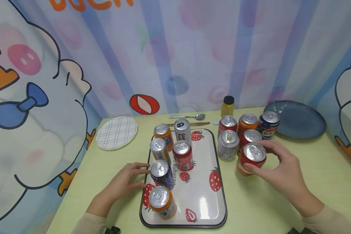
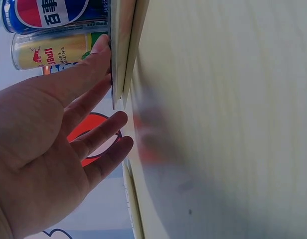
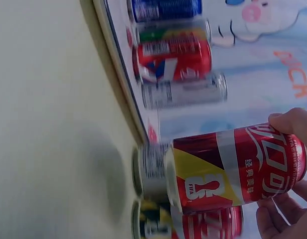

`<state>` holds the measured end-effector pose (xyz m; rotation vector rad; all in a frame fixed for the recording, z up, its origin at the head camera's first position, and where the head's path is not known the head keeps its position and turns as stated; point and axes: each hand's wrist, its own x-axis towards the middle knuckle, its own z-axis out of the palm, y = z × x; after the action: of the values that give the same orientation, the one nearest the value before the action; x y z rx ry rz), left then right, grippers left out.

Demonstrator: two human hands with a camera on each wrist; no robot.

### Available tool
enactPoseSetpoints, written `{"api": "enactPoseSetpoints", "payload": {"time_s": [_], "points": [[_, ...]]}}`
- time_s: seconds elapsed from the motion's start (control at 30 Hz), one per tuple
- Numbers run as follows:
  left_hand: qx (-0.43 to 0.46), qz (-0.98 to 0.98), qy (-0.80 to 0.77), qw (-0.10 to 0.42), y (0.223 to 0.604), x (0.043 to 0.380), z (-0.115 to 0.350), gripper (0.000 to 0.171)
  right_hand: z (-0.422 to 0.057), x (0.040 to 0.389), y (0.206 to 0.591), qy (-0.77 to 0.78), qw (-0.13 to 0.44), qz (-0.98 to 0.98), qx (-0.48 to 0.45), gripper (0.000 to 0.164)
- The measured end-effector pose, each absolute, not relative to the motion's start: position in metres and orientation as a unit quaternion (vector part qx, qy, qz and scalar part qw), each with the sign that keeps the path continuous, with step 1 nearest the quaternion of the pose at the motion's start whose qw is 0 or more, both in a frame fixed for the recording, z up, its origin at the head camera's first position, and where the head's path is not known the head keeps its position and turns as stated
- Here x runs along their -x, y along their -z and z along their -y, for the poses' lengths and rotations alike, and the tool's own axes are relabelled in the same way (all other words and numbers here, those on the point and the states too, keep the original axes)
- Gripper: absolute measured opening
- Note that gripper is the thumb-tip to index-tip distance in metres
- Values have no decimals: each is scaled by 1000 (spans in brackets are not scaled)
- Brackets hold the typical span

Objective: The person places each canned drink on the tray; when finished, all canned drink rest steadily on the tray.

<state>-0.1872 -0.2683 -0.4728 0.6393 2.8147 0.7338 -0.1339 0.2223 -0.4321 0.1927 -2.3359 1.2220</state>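
Note:
In the head view my right hand (image 1: pixel 283 169) grips a red Coca-Cola can (image 1: pixel 253 159) near its top, thumb on one side and fingers on the other. The right wrist view shows this can (image 3: pixel 238 167) tilted, its base apart from the table. My left hand (image 1: pixel 121 182) lies at the left edge of a strawberry-patterned tray (image 1: pixel 193 195), fingers spread and holding nothing. Its fingertips are right by the tray's rim in the left wrist view. Nearest to them stands a dark blue Pepsi can (image 1: pixel 161 174), with an orange can (image 1: pixel 163 201) in front of it.
On the tray's far half stand a gold Red Bull can (image 1: pixel 159 149), a red can (image 1: pixel 183 156) and others. A silver can (image 1: pixel 228 146) and several more cluster right of the tray. Behind lie a spoon (image 1: pixel 200 117), a yellow bottle (image 1: pixel 227 107), a white plate (image 1: pixel 117 133) and a blue plate (image 1: pixel 301 120).

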Motion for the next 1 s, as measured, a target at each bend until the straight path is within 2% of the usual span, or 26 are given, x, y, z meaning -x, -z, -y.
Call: {"api": "enactPoseSetpoints", "payload": {"time_s": [0.17,0.43,0.57,1.0], "points": [[-214,-942,-246,84,473,187,267,44,-185,134,433,-456,226,851,-131,73],[-219,-942,-240,80,473,188,267,45,-128,143,442,-485,152,840,-190,67],[-220,-942,-238,82,474,189,267,45,-105,150,448,-501,134,827,-218,65],[-216,-941,-247,81,473,188,268,45,-72,159,457,-497,104,825,-248,67]]}}
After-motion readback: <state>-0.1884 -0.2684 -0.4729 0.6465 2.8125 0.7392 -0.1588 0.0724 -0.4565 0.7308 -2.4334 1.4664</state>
